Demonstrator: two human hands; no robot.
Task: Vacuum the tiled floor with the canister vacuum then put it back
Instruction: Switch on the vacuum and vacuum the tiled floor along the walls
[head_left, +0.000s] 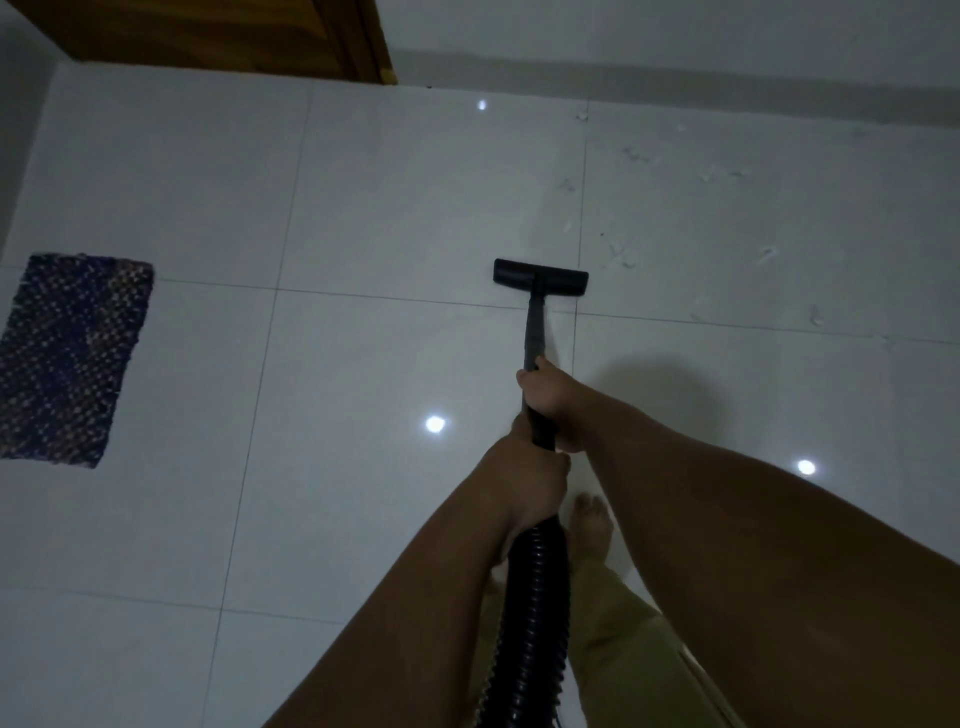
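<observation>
Covering nearly the whole view was the white tiled floor (363, 197), glossy, with thin dark grout lines and three bright spots of reflected light. Far wall (675, 31) ran pale along the top edge; a brown wooden door (218, 31) stood in the upper left corner. A dark woven mat (72, 358) lay flat on the tiles at the left, well apart from the vacuum parts.

Both bare forearms reached forward from the bottom of the view. A black ribbed hose (530, 623) rose between them from the lower edge and met the black wand (534, 338), which sloped forward and down to the floor. Canister itself was out of sight.

The floor head (540, 283) sat flat on the tiles just past a grout crossing, near the middle of the view. Small pale scraps of debris (623, 257) were scattered on the tiles to its right and beyond, the nearest just beside the head's right end.

Right hand (545, 387) was wrapped around the wand, farther forward. Left hand (530, 478) was clenched around the tube where hose joined wand, just behind the right. One bare foot (589, 525) rested on the tile below the hands, above an olive trouser leg (639, 649).
</observation>
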